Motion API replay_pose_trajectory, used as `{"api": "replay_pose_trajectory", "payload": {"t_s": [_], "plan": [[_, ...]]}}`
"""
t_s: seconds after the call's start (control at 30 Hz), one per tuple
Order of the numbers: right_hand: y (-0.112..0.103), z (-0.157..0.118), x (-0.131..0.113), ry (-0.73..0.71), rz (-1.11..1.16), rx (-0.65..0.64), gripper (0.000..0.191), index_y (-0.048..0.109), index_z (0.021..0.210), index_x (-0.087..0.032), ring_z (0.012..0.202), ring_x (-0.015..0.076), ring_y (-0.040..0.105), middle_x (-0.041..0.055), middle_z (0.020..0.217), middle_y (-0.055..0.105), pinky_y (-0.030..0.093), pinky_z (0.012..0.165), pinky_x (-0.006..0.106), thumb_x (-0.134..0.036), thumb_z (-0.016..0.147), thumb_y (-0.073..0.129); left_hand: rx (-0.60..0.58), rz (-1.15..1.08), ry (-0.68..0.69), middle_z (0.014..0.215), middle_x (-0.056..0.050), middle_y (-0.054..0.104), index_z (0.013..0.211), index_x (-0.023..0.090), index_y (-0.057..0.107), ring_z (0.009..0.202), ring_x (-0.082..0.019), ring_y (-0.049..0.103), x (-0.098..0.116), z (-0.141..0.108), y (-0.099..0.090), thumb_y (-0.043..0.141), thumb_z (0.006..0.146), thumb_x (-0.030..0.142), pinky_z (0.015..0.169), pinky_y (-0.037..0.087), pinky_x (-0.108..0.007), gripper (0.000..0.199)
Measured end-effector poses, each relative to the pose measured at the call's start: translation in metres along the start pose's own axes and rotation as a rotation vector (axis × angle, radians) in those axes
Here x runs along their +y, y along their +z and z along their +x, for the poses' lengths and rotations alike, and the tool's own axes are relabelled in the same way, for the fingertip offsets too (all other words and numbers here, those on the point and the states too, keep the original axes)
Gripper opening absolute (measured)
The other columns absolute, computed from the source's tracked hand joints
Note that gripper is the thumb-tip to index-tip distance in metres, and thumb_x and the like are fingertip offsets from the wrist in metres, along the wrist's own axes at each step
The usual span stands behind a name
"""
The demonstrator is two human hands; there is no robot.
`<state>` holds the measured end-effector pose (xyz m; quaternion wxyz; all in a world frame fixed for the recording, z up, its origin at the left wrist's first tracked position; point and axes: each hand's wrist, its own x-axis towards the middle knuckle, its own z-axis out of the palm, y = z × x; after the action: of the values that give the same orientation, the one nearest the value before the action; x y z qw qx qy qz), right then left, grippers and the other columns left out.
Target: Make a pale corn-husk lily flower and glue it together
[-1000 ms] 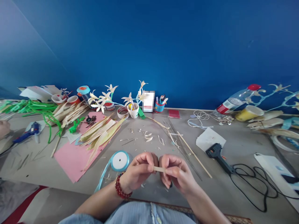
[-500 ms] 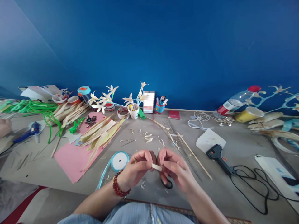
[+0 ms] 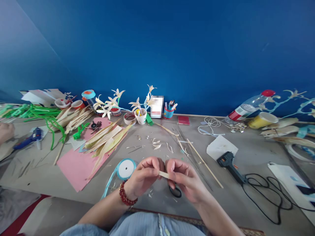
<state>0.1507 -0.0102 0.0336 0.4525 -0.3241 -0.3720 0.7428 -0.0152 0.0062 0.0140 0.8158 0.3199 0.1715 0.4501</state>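
A small pale strip (image 3: 163,174) is stretched between my two hands, low in the middle of the view. My left hand (image 3: 145,172) pinches its left end between thumb and fingers, with a red bead bracelet on the wrist. The strip's right end lies between the thumb and fingers of my right hand (image 3: 183,177). Black-handled scissors (image 3: 175,191) show just under my right hand, their blades hidden. Beside my left hand lies a spool of light blue ribbon (image 3: 126,169).
Dried husks (image 3: 105,141) lie on pink paper (image 3: 73,167) at the left. Thin wires and a wooden stick (image 3: 205,164) are right of centre. A black glue gun (image 3: 231,167) with its cord lies further right. Another person's hand (image 3: 6,132) is at the left edge.
The fingers of my right hand have closed in on the strip's right end, and the strip looks slightly shifted up and left. The other person's hand has moved slightly.
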Motion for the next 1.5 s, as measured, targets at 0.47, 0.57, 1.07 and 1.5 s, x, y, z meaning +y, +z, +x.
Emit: {"api": "replay_pose_trajectory", "payload": {"t_s": [0.47, 0.57, 1.07, 1.5], "plan": [[-0.007, -0.009, 0.0, -0.067, -0.06, -0.01, 0.023, 0.065, 0.083, -0.017, 0.051, 0.0085, 0.047, 0.0001, 0.071, 0.059, 0.048, 0.049, 0.022, -0.038, 0.081, 0.075, 0.041, -0.013, 0.002, 0.062, -0.001, 0.052, 0.065, 0.017, 0.056, 0.066, -0.015, 0.049, -0.006, 0.001, 0.001, 0.071, 0.076, 0.026, 0.068, 0.038, -0.03, 0.02], [-0.007, -0.009, 0.002, -0.061, -0.087, 0.019, 0.022, 0.064, 0.076, -0.017, 0.052, 0.0085, 0.052, 0.0011, 0.073, 0.06, 0.045, 0.049, 0.021, -0.034, 0.079, 0.077, 0.031, -0.005, 0.001, 0.064, -0.001, 0.054, 0.066, 0.017, 0.057, 0.067, -0.015, 0.049, -0.008, 0.0, 0.0, 0.071, 0.075, 0.025, 0.067, 0.038, -0.029, 0.019], [0.001, -0.006, 0.015, -0.122, 0.072, 0.22, 0.023, 0.065, 0.08, -0.019, 0.048, 0.0076, 0.042, -0.004, 0.063, 0.054, 0.041, 0.043, 0.018, -0.034, 0.074, 0.081, 0.155, 0.207, 0.176, 0.07, -0.001, 0.057, 0.073, 0.018, 0.065, 0.073, -0.015, 0.053, -0.012, -0.002, 0.004, 0.073, 0.081, 0.029, 0.071, 0.04, -0.028, 0.016], [0.004, -0.002, 0.01, -0.076, 0.068, 0.298, 0.03, 0.057, 0.067, -0.018, 0.042, 0.0044, 0.037, -0.0074, 0.056, 0.049, 0.036, 0.038, 0.015, -0.032, 0.069, 0.084, 0.096, 0.569, 0.151, 0.08, -0.004, 0.059, 0.08, 0.017, 0.063, 0.079, -0.018, 0.053, 0.003, -0.005, 0.004, 0.068, 0.084, 0.034, 0.075, 0.04, -0.03, 0.018]]}}
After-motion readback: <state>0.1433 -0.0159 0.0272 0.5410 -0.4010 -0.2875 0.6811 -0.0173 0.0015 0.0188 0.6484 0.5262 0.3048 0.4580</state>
